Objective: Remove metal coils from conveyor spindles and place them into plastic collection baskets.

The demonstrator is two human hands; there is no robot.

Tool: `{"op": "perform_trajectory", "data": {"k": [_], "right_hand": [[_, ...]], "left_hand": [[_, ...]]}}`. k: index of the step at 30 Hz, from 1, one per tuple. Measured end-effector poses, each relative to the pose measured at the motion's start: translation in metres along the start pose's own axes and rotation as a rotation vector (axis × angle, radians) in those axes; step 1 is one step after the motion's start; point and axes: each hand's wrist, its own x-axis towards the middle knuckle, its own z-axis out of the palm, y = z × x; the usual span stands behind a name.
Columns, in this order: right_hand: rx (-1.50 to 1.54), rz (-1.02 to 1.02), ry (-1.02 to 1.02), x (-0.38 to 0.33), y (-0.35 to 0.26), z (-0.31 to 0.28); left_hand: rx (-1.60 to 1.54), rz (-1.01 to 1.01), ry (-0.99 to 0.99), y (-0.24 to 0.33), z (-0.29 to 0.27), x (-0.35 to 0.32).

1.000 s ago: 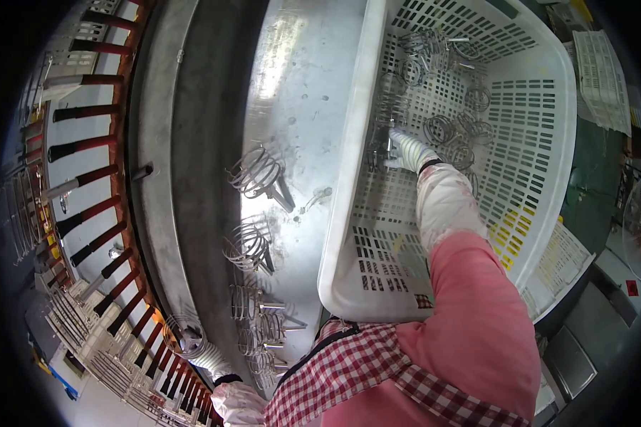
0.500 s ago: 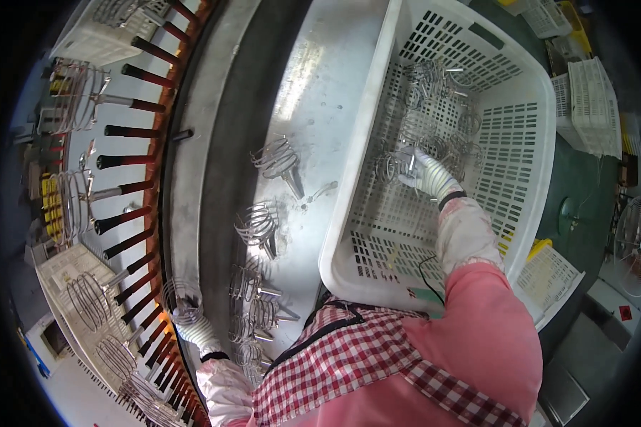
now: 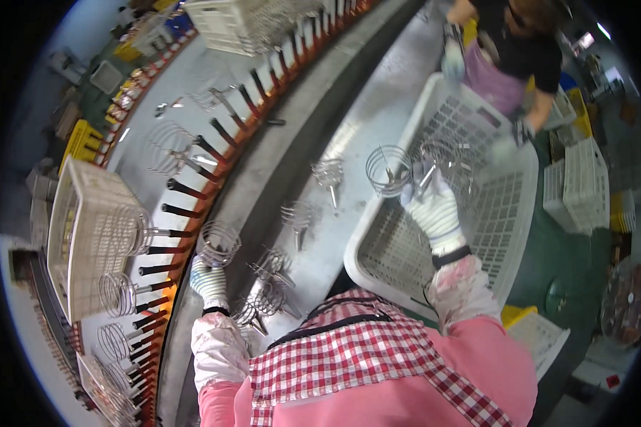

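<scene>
Gripping one wire coil in the left hand, at its one o'clock, and another coil in the right hand, at its ten.

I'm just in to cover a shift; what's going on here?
A person's gloved left hand holds a coiled-wire whisk; the gloved right hand holds another over a white perforated crate. More whisks lie in the crate and on the metal table. A co-worker is at the crate's far end. At left, some black-ended prongs carry whisks.
</scene>
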Motion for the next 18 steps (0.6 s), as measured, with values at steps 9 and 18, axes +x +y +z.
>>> {"op": "perform_trajectory", "data": {"k": [9, 18], "right_hand": [[0.125, 0.195, 0.095, -0.094, 0.245, 0.057], [0.129, 0.26, 0.463, -0.096, 0.316, 0.005]], "left_hand": [[-0.088, 0.025, -0.014, -0.128, -0.076, -0.03], [-0.134, 0.334, 0.041, -0.154, 0.003, -0.074]]}}
